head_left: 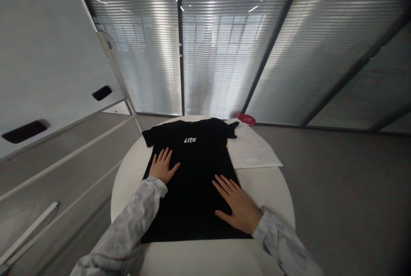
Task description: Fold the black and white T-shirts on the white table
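Pale sleeves (138,211) reach over a round white table (192,259). On it a black shirt (192,190) lies flat, collar at the far end, its right edge overlapping a white cloth (253,147). Left hand (161,168) and right hand (239,207) rest palm-down on the shirt, fingers spread, below small white lettering (190,140).

Left hand (162,168) and right hand (240,208) splayed

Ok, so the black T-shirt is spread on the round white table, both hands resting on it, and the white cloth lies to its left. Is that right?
Not quite: the head view shows the white cloth to the right of the black T-shirt. The left hand and right hand do rest on the shirt, spread on the round white table.
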A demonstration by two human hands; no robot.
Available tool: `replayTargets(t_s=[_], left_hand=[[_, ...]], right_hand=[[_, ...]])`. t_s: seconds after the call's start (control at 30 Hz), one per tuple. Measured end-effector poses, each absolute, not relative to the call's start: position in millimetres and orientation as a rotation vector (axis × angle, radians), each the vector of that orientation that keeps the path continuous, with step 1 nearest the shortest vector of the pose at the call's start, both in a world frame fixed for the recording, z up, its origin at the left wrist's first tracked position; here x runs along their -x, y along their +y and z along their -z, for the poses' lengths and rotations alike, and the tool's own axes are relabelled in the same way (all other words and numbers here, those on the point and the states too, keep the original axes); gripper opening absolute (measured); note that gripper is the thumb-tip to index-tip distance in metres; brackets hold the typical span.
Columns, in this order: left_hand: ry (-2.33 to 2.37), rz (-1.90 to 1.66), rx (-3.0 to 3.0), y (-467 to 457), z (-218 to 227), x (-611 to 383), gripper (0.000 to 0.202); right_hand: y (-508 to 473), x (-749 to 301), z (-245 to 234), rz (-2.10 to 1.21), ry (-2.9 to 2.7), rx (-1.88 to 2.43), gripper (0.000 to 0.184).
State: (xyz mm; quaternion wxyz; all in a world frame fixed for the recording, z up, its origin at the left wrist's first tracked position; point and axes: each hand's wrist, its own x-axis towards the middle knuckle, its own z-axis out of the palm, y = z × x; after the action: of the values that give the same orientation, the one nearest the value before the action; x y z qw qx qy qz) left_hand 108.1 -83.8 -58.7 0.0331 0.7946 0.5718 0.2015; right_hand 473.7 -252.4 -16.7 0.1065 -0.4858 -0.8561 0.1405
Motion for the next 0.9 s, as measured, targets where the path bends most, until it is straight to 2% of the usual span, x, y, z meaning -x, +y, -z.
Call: replayTargets(t_s=[0.23, 0.9], left_hand=[[1.738, -0.582, -2.451, -84, 54, -109, 0.088], [1.747, -0.552, -2.414, -86, 47, -107, 0.085]], right_hand=[[-253, -473, 15, -0.414, -2.506, 1.458, 0.099], [-252, -471, 13, -0.342, -2.526, 1.480, 0.090]])
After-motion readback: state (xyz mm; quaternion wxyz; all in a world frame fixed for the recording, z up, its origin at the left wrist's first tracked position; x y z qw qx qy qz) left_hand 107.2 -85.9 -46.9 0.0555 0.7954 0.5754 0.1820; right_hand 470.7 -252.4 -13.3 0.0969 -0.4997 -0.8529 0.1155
